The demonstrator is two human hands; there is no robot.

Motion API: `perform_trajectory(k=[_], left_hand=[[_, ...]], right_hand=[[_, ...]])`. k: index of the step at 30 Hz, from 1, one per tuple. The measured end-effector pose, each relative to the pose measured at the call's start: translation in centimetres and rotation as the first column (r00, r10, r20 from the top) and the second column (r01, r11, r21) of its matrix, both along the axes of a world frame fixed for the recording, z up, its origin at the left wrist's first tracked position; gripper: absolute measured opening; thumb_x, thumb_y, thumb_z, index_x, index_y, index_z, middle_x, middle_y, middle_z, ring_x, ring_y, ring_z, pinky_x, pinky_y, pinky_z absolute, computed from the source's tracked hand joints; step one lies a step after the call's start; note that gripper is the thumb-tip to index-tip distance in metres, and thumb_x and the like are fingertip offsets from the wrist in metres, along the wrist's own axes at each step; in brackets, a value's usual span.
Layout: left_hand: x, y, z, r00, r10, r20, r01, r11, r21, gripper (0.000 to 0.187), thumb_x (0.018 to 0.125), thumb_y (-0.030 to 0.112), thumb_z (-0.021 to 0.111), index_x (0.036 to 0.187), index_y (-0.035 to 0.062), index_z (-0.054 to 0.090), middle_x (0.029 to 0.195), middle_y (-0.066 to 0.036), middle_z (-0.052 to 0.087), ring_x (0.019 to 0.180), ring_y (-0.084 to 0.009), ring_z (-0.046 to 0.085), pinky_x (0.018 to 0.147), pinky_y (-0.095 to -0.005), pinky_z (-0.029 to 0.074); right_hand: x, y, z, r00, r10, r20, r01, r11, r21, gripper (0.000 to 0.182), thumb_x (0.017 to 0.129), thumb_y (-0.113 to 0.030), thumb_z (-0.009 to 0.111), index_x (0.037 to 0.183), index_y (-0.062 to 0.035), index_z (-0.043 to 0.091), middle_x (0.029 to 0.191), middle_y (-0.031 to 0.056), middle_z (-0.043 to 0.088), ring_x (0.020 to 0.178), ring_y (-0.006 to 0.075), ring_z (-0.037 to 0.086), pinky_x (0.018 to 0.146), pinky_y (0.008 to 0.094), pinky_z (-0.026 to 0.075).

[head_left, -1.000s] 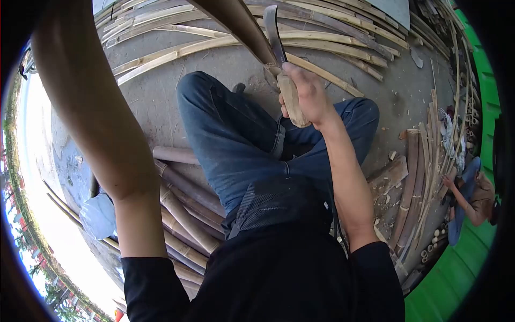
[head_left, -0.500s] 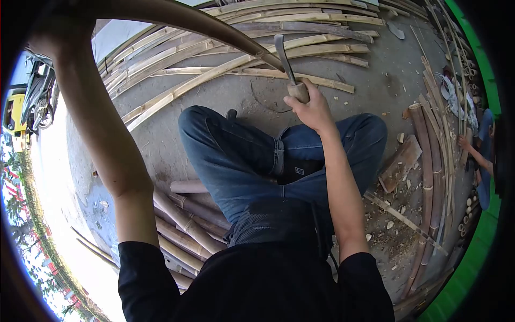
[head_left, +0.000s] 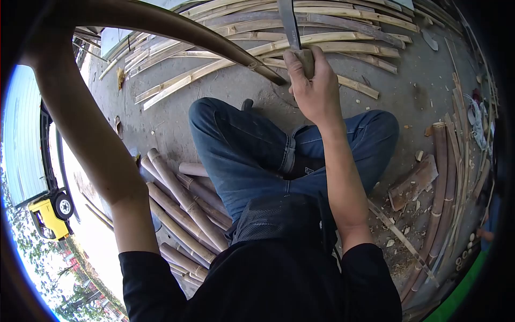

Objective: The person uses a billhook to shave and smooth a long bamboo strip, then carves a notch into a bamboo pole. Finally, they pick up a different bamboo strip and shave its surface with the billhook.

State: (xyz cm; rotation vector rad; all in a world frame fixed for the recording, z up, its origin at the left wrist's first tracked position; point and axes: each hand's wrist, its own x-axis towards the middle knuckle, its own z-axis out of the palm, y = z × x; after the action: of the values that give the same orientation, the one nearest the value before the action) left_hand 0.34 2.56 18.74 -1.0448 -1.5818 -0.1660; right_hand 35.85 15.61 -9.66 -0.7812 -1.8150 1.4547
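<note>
My right hand [head_left: 316,88] is closed round the wooden handle [head_left: 307,61] of a billhook. Its dark blade [head_left: 289,27] points up and away, the tip beyond the top of the view. A long brown bamboo pole [head_left: 198,38] slants from the upper left down to the floor just left of that hand. At its raised end, my left hand [head_left: 45,40] is wrapped about the pole, the fingers mostly lost in shadow. Blade and pole stand apart.
Split bamboo strips [head_left: 343,48] lie in a spread ahead. Bamboo poles [head_left: 185,214] are piled left of my crossed legs [head_left: 236,139]. To the right are a wood block [head_left: 413,182], chips and more poles [head_left: 437,188]. Another person's hand [head_left: 485,235] shows at the right edge. A yellow-cabbed truck [head_left: 48,217] stands outside.
My right hand has risen with the billhook, and the blade has left the top of the view. The pole's low end stays near the same floor spot. The view has turned somewhat left.
</note>
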Motion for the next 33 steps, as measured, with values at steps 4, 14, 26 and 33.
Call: perform_trajectory(k=[4, 14, 26, 33], left_hand=[[4.0, 1.7, -0.7, 0.826, -0.445, 0.345, 0.418, 0.895, 0.156, 0.031, 0.096, 0.041, 0.055, 0.091, 0.0113, 0.062, 0.066, 0.000, 0.059, 0.055, -0.0129, 0.059, 0.050, -0.0299, 0.052], [6.3, 1.4, -1.7, -0.014, -0.800, 0.600, 0.670, 0.438, 0.600, 0.029, 0.096, 0.037, 0.055, 0.091, 0.0095, 0.063, 0.070, -0.002, 0.060, 0.057, -0.0147, 0.059, 0.054, -0.0301, 0.051], [6.3, 1.4, -1.6, -0.115, -0.787, 0.607, 0.689, 0.377, 0.619, 0.029, 0.095, 0.035, 0.055, 0.091, 0.0080, 0.064, 0.073, -0.003, 0.060, 0.060, -0.0162, 0.058, 0.060, -0.0305, 0.050], [5.9, 2.2, -1.5, -0.172, -0.750, 0.638, 0.685, 0.375, 0.625, 0.029, 0.095, 0.034, 0.056, 0.091, 0.0070, 0.064, 0.075, -0.004, 0.060, 0.061, -0.0171, 0.057, 0.063, -0.0307, 0.050]], right_hand=[[-0.5, -1.2, -2.6, 0.924, 0.097, 0.369, -0.166, 0.973, 0.160, 0.046, 0.097, -0.043, 0.062, 0.104, 0.0018, 0.059, 0.083, 0.0261, 0.069, 0.084, 0.0459, 0.069, 0.073, 0.0509, 0.055], [0.5, -1.2, -5.4, 0.850, 0.115, 0.514, -0.235, 0.956, 0.175, 0.051, 0.096, -0.041, 0.062, 0.110, 0.0081, 0.056, 0.085, 0.0325, 0.067, 0.088, 0.0482, 0.068, 0.077, 0.0522, 0.053], [2.8, -0.8, -10.8, 0.794, 0.082, 0.602, -0.224, 0.961, 0.164, 0.049, 0.099, -0.045, 0.057, 0.113, 0.0021, 0.057, 0.091, 0.0279, 0.070, 0.088, 0.0477, 0.068, 0.074, 0.0521, 0.054], [0.8, -2.5, -4.0, 0.982, 0.020, 0.190, -0.079, 0.948, 0.308, 0.040, 0.098, -0.033, 0.063, 0.116, 0.0017, 0.052, 0.081, 0.0264, 0.067, 0.078, 0.0447, 0.069, 0.068, 0.0511, 0.052]])
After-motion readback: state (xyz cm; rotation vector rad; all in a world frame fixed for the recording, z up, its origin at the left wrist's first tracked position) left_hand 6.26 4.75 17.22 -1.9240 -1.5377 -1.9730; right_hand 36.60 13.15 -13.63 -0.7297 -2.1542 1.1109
